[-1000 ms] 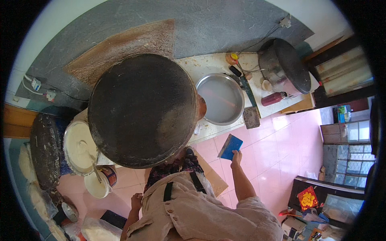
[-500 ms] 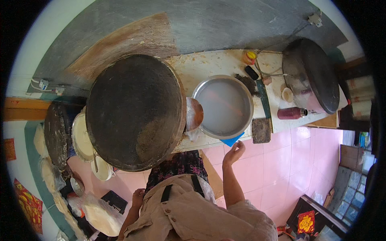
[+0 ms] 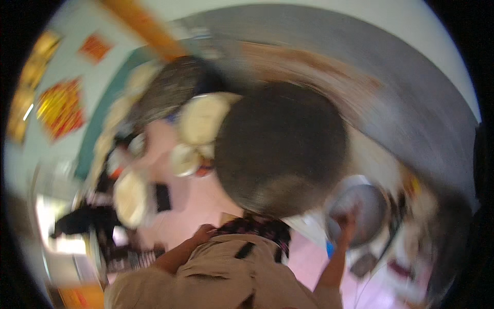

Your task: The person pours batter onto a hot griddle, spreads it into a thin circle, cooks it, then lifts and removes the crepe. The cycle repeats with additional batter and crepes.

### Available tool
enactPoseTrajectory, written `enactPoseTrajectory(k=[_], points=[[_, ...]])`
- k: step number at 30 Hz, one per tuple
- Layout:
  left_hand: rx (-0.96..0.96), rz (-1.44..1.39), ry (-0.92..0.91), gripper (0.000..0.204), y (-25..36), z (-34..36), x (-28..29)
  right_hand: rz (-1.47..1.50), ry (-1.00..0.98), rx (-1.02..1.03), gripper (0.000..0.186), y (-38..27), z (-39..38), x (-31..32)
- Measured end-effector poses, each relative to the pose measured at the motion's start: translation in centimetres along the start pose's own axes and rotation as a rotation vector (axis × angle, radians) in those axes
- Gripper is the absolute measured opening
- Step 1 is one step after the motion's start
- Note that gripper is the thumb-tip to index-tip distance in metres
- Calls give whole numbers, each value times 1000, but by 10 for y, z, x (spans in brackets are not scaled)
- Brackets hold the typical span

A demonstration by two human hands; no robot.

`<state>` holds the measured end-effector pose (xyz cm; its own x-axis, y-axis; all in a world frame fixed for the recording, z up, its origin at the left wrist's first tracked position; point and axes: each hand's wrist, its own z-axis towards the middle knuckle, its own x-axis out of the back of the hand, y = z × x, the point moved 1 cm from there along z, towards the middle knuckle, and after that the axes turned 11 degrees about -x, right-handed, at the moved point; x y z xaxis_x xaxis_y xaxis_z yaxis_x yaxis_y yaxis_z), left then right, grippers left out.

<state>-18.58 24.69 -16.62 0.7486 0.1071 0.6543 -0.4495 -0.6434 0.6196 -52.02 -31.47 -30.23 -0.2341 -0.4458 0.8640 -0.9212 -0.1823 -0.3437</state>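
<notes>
The whole view is smeared by motion. My right hand [image 3: 348, 220] is over the wide metal basin [image 3: 371, 212], its blurred fingers pointing toward the basin's far side. Whether it touches the inside or holds anything, I cannot tell. Close to my waist, beside the dark patterned cloth [image 3: 257, 226], hangs my left hand [image 3: 206, 233]; its fingers are too blurred to read. A large round black griddle [image 3: 280, 149] fills the middle, left of the basin. Something blue [image 3: 330, 250] shows under the basin's near edge.
Left of the griddle stand a large cream-coloured tub [image 3: 203, 119] and a smaller pail [image 3: 185, 160]. A pale bundle [image 3: 132, 199] lies farther left. A dark square block [image 3: 364, 264] and a dark red bottle [image 3: 401, 270] are right of the basin. A grey wall [image 3: 411, 77] runs behind.
The view has swung left, so the griddle and basin appear farther right. My right hand has gone from beside the basin's near edge to over it. My left hand stays near my waist.
</notes>
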Motion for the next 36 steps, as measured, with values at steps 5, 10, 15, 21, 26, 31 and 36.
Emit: enactPoseTrajectory(k=[5,10,15,21,26,31,36], points=[[201,86,16,30,19,21,0,296,303,-211,58,102,-5,-5],[304,-48,103,29,26,1,-4,195,223,-233,52,51,-5,13],[227,49,216,28,-33,10,-7,176,228,-248,52,15,8,19],[208,101,772,31,-124,59,73,176,202,-255,52,-23,13,38],[338,-511,1076,48,-111,154,195,192,262,-330,52,-29,-2,86],[286,-1388,621,42,-112,228,232,275,330,-416,52,-8,-48,113],[372,-1277,291,44,-121,248,225,40,400,-248,51,-86,-78,128]])
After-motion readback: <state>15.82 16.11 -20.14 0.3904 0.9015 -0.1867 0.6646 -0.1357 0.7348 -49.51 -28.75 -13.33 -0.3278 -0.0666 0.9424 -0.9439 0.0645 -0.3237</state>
